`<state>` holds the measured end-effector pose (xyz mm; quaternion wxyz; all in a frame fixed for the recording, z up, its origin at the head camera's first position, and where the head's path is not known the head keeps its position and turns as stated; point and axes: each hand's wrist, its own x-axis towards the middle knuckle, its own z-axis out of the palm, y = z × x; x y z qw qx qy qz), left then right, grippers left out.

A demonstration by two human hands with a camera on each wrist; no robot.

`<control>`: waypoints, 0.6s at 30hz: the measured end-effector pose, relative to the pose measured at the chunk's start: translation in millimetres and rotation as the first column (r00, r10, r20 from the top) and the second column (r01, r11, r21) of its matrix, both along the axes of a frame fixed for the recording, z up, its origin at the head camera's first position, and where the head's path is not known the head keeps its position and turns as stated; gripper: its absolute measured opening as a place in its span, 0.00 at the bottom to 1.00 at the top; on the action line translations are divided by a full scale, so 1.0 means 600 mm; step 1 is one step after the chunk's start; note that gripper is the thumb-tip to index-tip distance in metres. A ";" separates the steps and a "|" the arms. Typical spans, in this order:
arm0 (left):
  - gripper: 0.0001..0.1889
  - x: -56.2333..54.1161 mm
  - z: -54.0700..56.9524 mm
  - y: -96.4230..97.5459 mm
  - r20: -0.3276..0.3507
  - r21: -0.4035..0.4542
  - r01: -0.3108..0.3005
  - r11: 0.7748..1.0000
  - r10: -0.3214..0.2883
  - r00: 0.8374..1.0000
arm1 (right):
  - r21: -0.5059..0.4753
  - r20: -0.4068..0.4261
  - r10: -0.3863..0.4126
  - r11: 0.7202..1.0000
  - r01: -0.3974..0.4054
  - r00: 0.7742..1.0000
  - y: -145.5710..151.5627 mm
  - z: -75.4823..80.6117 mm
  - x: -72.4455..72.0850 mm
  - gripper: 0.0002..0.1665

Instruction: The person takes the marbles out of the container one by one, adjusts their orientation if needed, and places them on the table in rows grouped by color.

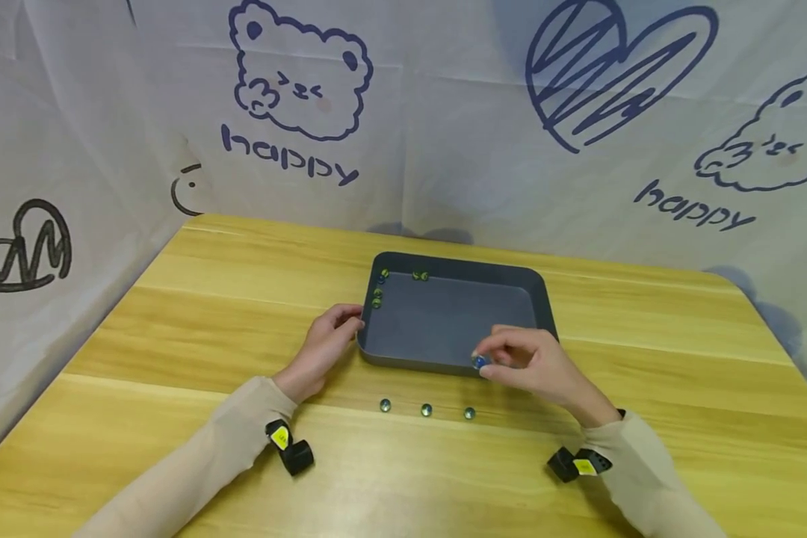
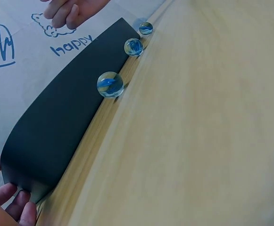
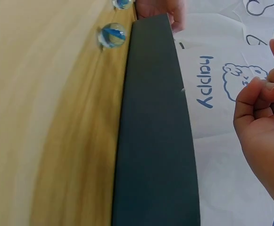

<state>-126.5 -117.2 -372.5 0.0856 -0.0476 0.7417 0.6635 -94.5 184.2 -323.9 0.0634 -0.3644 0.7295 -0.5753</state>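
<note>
Three clear glass marbles [image 1: 427, 409] with blue and yellow swirls sit in a spaced row on the wooden surface [image 1: 403, 478], between us and the dark gray rectangular tray [image 1: 410, 364]. Of our two hands, the right hand [image 1: 538, 366] pinches a blue-swirled glass marble [image 1: 480, 362] between thumb and fingertips, held up over the tray's near rim. Our left hand [image 1: 323, 340] grasps nothing; its fingers are relaxed and slightly bent, touching the outer wall at the tray's left end. Inside, we see small green-tinted marbles [image 1: 376, 303] by the left and far walls, too small to count surely. Behind the surface hangs a white cloth [image 1: 444, 149] with bears, a heart and "happy" drawn on it.
</note>
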 end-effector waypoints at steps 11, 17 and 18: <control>0.21 0.000 -0.001 0.000 0.009 0.004 0.002 1.000 -0.002 1.000 | 0.037 -0.008 -0.014 0.999 0.014 1.000 0.038 -0.009 0.015 0.10; 0.21 -0.002 -0.001 0.000 0.010 0.000 0.005 1.000 -0.005 1.000 | 0.060 -0.037 -0.004 0.998 0.006 0.999 0.067 -0.009 0.024 0.14; 0.21 -0.002 -0.001 0.000 0.012 -0.001 0.005 1.000 -0.005 1.000 | 0.068 -0.038 0.001 0.998 0.002 0.999 0.071 -0.011 0.025 0.15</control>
